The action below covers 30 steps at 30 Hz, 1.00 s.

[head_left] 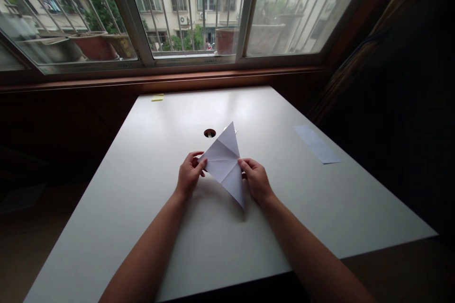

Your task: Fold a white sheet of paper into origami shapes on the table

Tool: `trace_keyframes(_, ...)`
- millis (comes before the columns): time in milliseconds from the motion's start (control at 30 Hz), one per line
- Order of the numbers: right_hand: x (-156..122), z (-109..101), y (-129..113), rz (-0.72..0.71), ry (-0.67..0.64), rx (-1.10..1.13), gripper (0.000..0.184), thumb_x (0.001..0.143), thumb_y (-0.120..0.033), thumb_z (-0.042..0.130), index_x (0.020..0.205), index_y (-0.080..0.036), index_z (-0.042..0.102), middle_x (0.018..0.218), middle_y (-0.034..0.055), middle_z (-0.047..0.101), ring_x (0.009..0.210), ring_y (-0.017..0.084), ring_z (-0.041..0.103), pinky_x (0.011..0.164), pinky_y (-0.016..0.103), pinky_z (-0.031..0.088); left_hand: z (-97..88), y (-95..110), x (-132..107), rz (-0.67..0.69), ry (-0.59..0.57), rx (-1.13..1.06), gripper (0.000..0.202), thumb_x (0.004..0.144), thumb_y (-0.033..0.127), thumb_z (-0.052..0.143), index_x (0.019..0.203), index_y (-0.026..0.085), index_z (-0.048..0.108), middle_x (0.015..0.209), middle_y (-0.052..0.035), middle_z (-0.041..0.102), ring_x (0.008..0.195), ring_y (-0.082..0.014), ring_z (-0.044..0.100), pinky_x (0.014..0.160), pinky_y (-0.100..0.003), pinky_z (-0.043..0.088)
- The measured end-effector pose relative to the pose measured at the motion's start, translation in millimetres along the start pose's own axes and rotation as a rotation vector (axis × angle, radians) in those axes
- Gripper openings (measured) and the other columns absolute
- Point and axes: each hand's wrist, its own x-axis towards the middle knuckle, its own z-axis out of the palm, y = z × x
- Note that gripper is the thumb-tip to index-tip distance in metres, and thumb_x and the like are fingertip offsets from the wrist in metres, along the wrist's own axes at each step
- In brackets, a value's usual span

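A white sheet of folded paper (227,163) with several creases is held up just above the white table (142,189), one tip pointing away from me and one toward me. My left hand (189,173) pinches its left corner with thumb and fingers. On the other side, my right hand (256,179) grips the paper's right edge, fingers curled over it.
A strip of white paper (317,144) lies on the table to the right. A round cable hole (209,133) sits just beyond the folded sheet. A small yellow note (158,97) lies at the far edge, below a barred window (192,14). Dark wall at right.
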Motion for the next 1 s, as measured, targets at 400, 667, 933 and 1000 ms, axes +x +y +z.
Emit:
trace_keyframes(400, 5.4, 2.9, 0.3, -0.03, -0.04, -0.03, 0.031, 0.079, -0.052, 0.068, 0.081, -0.02, 0.068, 0.07, -0.0015, 0.057, 0.06, 0.012, 0.05, 0.052, 0.025, 0.045, -2.2, -4.6, 2.0, 0.034, 0.069, -0.007, 0.035, 0.083, 0.042, 0.067, 0.108, 0.018, 0.062, 0.071, 0.0018, 0.059, 0.058, -0.011, 0.056, 0.055, -0.023, 0.046)
trace_keyframes(667, 3.8, 9.1, 1.1, 0.106, -0.183, 0.003, 0.038, 0.074, -0.053, 0.072, 0.068, -0.021, 0.055, 0.056, -0.0056, 0.046, 0.05, 0.009, 0.039, 0.044, 0.022, 0.028, -3.3, -6.1, 0.4, 0.044, 0.089, -0.074, 0.04, 0.082, 0.042, 0.068, 0.114, 0.02, 0.059, 0.064, 0.0053, 0.051, 0.057, -0.0107, 0.052, 0.055, -0.022, 0.044)
trace_keyframes(933, -1.2, 12.8, 7.3, 0.053, -0.185, -0.012, 0.037, 0.075, -0.052, 0.072, 0.067, -0.02, 0.054, 0.051, -0.006, 0.045, 0.047, 0.009, 0.038, 0.045, 0.022, 0.026, -9.3, -12.9, 0.0, 0.04, 0.11, -0.107, 0.045, 0.084, 0.045, 0.066, 0.118, 0.019, 0.054, 0.066, 0.0045, 0.056, 0.055, -0.0097, 0.052, 0.055, -0.021, 0.045)
trace_keyframes(1000, -1.4, 13.3, 8.2, 0.047, -0.174, -0.011, 0.038, 0.075, -0.052, 0.072, 0.067, -0.02, 0.054, 0.051, -0.0061, 0.045, 0.047, 0.009, 0.039, 0.046, 0.022, 0.027, -9.9, -13.9, 0.1, 0.03, 0.118, -0.129, 0.046, 0.083, 0.047, 0.066, 0.118, 0.019, 0.055, 0.068, 0.0036, 0.058, 0.057, -0.0102, 0.053, 0.055, -0.022, 0.046)
